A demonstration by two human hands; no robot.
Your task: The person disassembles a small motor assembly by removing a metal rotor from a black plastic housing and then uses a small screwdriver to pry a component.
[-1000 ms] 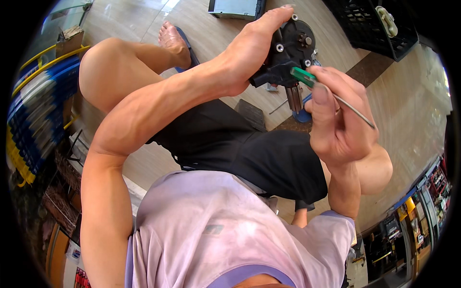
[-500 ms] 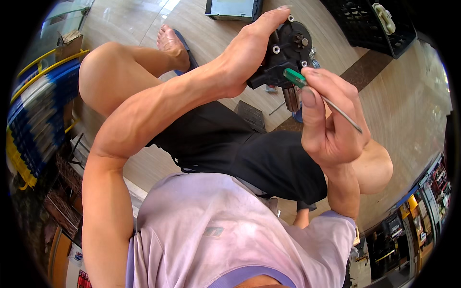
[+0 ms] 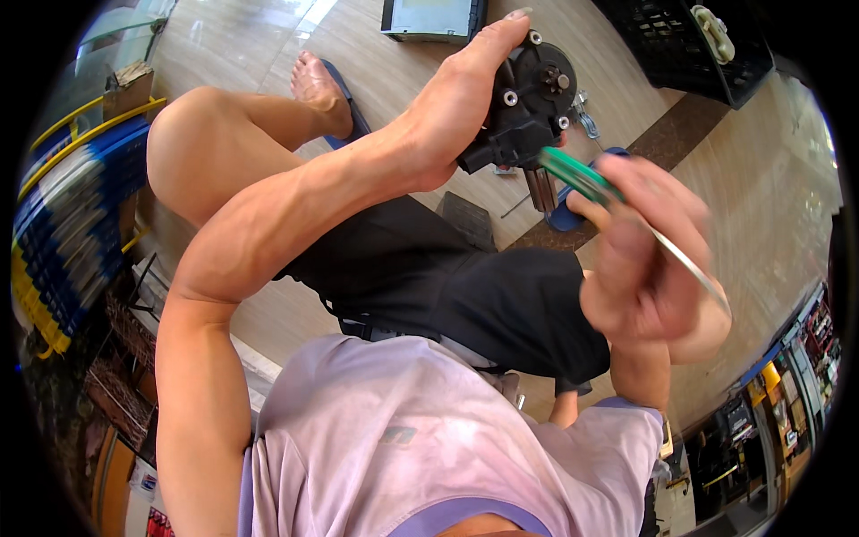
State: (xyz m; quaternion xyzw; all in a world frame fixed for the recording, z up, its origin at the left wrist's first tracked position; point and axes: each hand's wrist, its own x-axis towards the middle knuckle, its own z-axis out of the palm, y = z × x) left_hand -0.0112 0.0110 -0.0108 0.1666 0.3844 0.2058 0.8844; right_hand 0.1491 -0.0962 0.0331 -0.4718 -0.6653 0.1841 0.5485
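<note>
My left hand (image 3: 463, 103) is closed around the edge of a black gear motor (image 3: 528, 100), holding it up at the top centre. A small toothed gear and several metal-ringed holes face up on its round housing, and its shiny metal barrel (image 3: 540, 191) points down toward me. What the left fingers do underneath is hidden. To the right, my right hand (image 3: 646, 255), smeared by motion, grips a screwdriver (image 3: 583, 179) by its green handle. The handle end comes close to the motor's lower edge; whether they touch I cannot tell. The thin metal shaft points down and right, away from the motor.
A black plastic crate (image 3: 684, 54) stands at the upper right. At the top is a silver box-shaped device (image 3: 431, 18). On the tiled floor lie a dark block (image 3: 465, 220) and a small metal clamp-like part (image 3: 583, 115). A blue and yellow rack (image 3: 85, 201) stands left.
My right hand has moved down and right with the screwdriver, drawing it off the motor's face. The motor has shifted very slightly left in my left hand.
</note>
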